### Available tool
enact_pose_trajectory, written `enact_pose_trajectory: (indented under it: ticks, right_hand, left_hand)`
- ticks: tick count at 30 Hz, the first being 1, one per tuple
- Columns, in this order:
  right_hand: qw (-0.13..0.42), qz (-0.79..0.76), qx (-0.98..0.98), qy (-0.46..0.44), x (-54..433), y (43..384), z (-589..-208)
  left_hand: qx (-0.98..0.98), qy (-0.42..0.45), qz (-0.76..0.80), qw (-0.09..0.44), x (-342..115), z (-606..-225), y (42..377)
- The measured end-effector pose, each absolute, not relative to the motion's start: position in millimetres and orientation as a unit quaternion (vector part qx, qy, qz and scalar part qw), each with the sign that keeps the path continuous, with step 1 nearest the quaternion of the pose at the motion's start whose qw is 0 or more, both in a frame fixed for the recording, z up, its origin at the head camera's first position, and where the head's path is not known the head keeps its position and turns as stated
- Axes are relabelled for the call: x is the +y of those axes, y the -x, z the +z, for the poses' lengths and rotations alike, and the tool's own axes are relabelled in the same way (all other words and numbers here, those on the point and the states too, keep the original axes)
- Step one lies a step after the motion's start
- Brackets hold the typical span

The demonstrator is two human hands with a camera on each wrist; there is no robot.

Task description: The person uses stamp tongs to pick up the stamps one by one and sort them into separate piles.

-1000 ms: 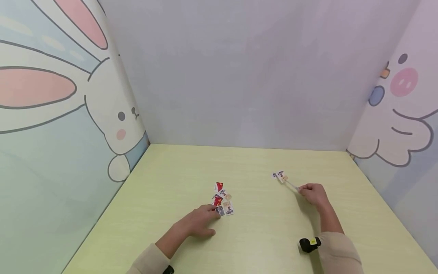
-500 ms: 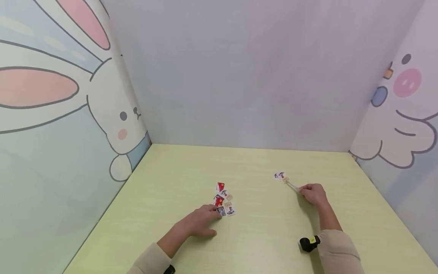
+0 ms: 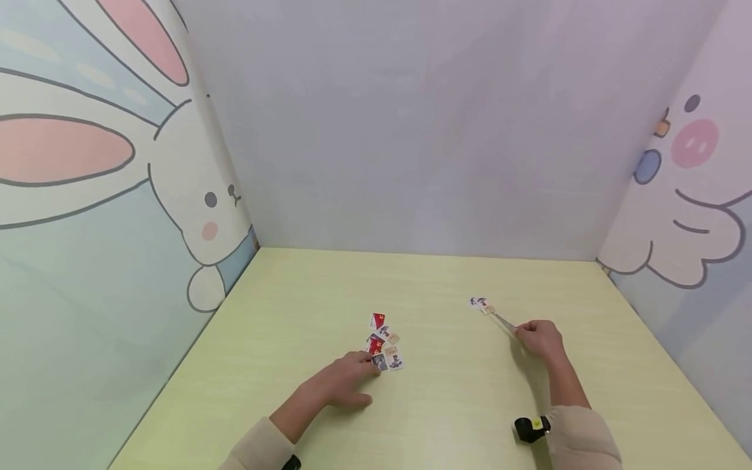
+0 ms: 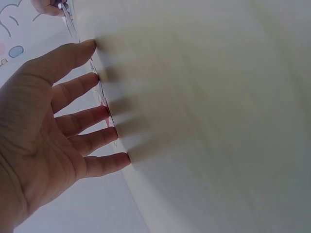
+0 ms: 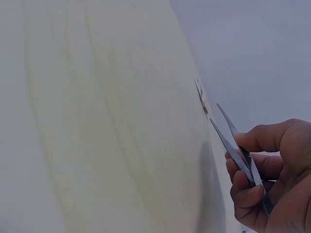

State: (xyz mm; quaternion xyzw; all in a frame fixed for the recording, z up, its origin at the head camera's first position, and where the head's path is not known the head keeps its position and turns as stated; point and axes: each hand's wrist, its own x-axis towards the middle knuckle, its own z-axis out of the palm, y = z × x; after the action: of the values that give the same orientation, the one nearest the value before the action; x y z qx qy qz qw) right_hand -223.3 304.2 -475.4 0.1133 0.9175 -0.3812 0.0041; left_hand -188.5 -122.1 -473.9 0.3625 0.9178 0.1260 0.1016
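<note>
My right hand (image 3: 540, 337) pinches a pair of metal tweezers (image 5: 249, 170) between thumb and fingers. In the right wrist view, the tweezers' two tips stand apart with nothing between them. Just beyond the tips, a few small printed stamps (image 3: 483, 305) lie overlapping on the table at the right, one edge curling up a little. My left hand (image 3: 346, 380) is spread, its fingertips (image 4: 127, 159) down at the tabletop. Its fingers reach the near edge of a loose group of stamps (image 3: 393, 357), some grey and white, others red (image 3: 377, 320).
A pale yellow table (image 3: 435, 418) runs back to a plain grey wall (image 3: 411, 130). Side panels with a cartoon rabbit (image 3: 194, 196) and a pig (image 3: 693, 143) stand left and right. A black wrist camera (image 3: 530, 429) sits at the right cuff.
The stamp raised at the tweezers' tips a second ago now lies flat over the others at the right. The right hand has dropped slightly toward me; the left hand stays put.
</note>
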Motion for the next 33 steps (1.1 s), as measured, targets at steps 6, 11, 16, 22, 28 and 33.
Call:
enact_pose_trajectory:
  ticks: [6,11,16,22,28,33]
  right_hand:
    - [-0.009,-0.399,0.911,-0.103,301,217,-477]
    - [-0.037,-0.405,0.909,-0.093,298,213,-478]
    - [-0.064,-0.395,0.915,-0.046,296,211,-480]
    - [-0.107,-0.372,0.922,0.027,297,212,-478]
    - [-0.103,-0.363,0.924,0.051,296,213,-479]
    - [-0.100,-0.358,0.926,0.074,290,214,-481]
  left_hand:
    - [0.917,-0.365,0.127,0.100,-122,-473,190]
    - [0.916,-0.367,0.127,0.098,-121,-473,189]
    - [0.918,-0.365,0.123,0.096,-123,-476,189]
    - [0.918,-0.364,0.123,0.094,-123,-476,188]
    - [0.917,-0.367,0.124,0.090,-123,-475,187]
    - [0.918,-0.365,0.122,0.096,-123,-473,187]
